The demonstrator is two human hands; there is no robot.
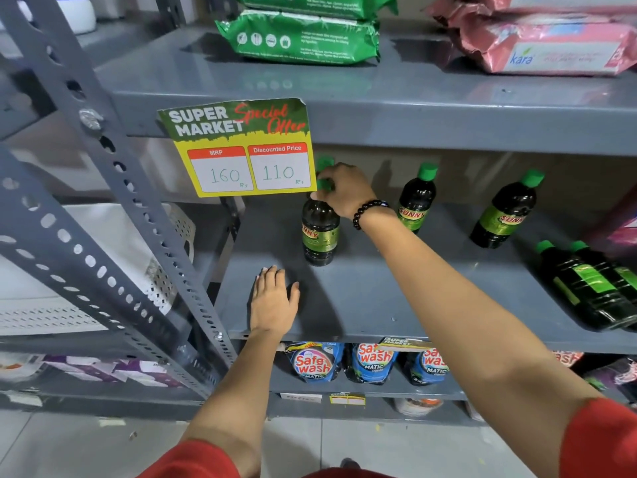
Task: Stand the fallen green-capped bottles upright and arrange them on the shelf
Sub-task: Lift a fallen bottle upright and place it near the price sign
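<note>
On the grey middle shelf, a dark bottle with a green cap and green label stands upright at the left. My right hand grips its neck and cap from above. Behind that hand another green cap shows, its bottle hidden. Two more green-capped bottles stand upright to the right, one in the middle and one further right. Two bottles lie on their sides at the right edge, caps pointing back. My left hand rests flat on the shelf's front, fingers apart, holding nothing.
A yellow and green price card hangs from the upper shelf's edge and covers the back left. Green and pink wipe packs lie on the upper shelf. Blue detergent pouches stand below. A perforated grey upright slants at left.
</note>
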